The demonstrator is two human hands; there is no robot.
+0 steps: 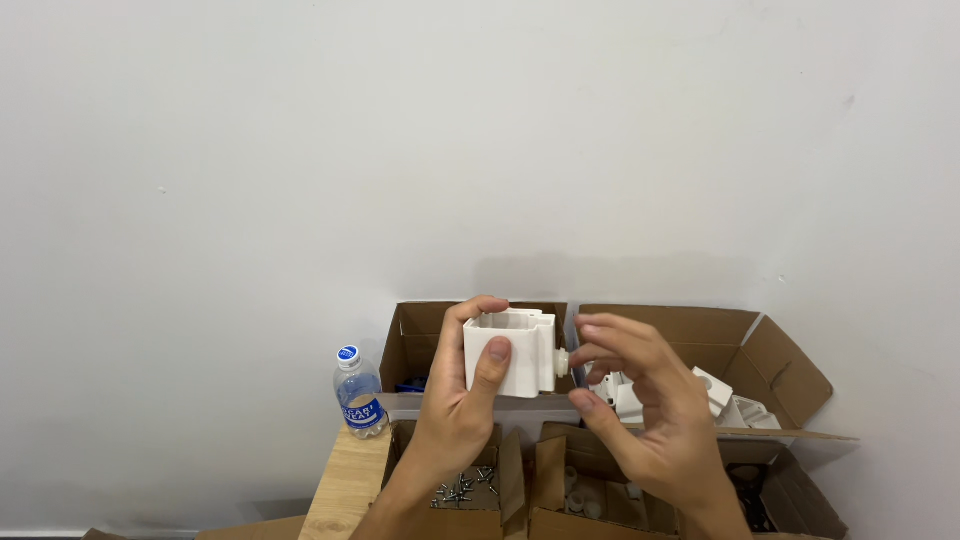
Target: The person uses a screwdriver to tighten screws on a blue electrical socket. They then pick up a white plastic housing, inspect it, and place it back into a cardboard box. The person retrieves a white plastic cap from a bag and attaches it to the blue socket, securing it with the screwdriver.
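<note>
Left hand (455, 405): raised above the boxes, fingers clenched around a white plastic housing (510, 352). Thumb (492, 365) lies flat across the housing's near face; index finger curls over its top left corner. Housing is box-shaped, open at the top, held upright, with a small round white knob (562, 362) projecting from its right side.

Right hand (655, 410): just right of the housing, fingers bent and drawn together at the knob. Fingertips (590, 352) touch or nearly touch the knob; which one cannot be told. Thumb tip sits below the knob, apart from the housing. Whether the hand actually grips the knob cannot be told.

Below the left palm: small open cardboard box (497, 480) holding loose dark metal screws (462, 490).

Below the right wrist: second small cardboard box (548, 480) holding small white round parts (580, 500), partly hidden by the wrist.

Right of the right wrist: dark-lined box (800, 500), contents unclear.

Left of the left forearm: bare strip of light wooden table (345, 490).

Left of the left thumb, beyond the table edge: clear plastic water bottle (358, 392) with blue cap and blue label, upright.

Behind the left fingers: larger open cardboard box (415, 340), mostly hidden by the housing; a blue item shows at its bottom.

Behind the right fingers: another large open cardboard box (760, 350), flaps spread, holding several white plastic parts (725, 400).

Farthest: plain white wall (400, 150).
</note>
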